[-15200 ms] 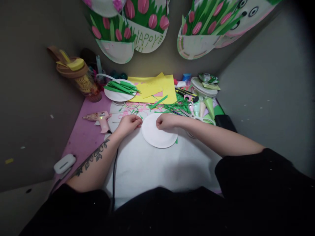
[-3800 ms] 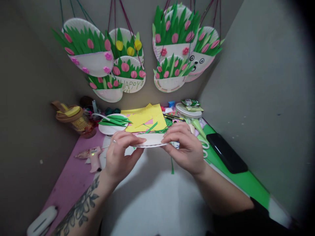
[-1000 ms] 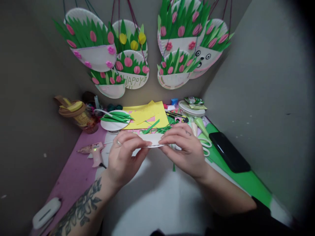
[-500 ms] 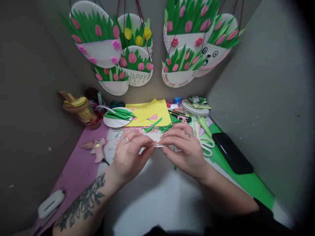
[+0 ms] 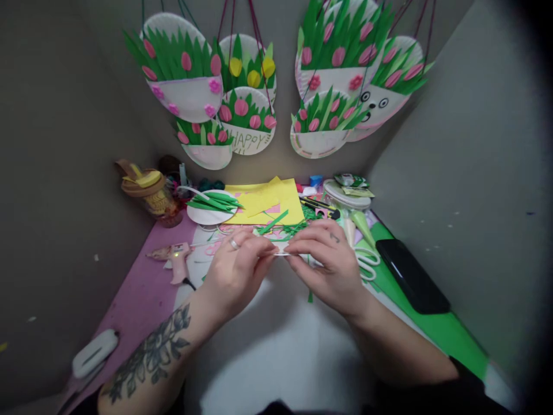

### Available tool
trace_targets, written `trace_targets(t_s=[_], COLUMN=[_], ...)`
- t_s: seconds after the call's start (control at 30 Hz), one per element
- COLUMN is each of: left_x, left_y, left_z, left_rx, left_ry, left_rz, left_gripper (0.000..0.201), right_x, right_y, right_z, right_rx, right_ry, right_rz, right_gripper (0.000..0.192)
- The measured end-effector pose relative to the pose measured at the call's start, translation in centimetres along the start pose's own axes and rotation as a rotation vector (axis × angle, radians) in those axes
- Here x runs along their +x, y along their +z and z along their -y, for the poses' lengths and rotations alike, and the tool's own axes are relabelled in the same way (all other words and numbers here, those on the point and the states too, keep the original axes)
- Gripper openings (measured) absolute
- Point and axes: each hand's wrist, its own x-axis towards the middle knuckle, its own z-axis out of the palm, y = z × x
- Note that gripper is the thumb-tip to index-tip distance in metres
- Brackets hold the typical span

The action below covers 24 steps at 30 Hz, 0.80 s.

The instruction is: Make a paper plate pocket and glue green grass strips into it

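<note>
I see the white plate (image 5: 281,247) mid-view, mostly hidden, raised over the white sheet (image 5: 268,351); the left hand (image 5: 239,268) pinches it from nine o'clock and the right hand (image 5: 326,265) from three, thumbs against fingers — tips nearly meeting. I judge it best to grip both sides level and press evenly, lest it buckle. Around it I count one glue gun (image 5: 176,259) at nine, one tumbler (image 5: 153,196) at ten, one phone (image 5: 412,276) just past three, and at least seven hanging plates (image 5: 190,101), eleven through one — overlap may hide more.
</note>
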Motion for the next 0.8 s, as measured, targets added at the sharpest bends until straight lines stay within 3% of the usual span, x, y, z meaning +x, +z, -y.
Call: trace_targets(t_s=[0.23,0.5,0.67,0.8], left_x=[-0.3,-0.09,-0.33,-0.21], left_y=[-0.18,-0.16,-0.36,-0.48], left_z=[0.0,-0.1,0.04,-0.04], left_rx=[0.003,0.116,0.054,0.152], left_ry=[-0.13,0.013,-0.188,-0.16], left_rz=[0.024,0.043,0.07,0.085], left_gripper=[0.045,0.031,0.04,0.029], right_x=[0.35,-0.16,0.41,0.46], right_y=[0.0,0.33,-0.05,-0.07], right_z=[-0.19,0.38,0.3,0.15], right_rx=[0.172,0.048,0.166,0.079], right_ry=[0.096,0.037,0.157,0.112], right_rz=[-0.071,0.015,-0.041,-0.027], right_gripper=[0.011,0.01,0.011,0.011])
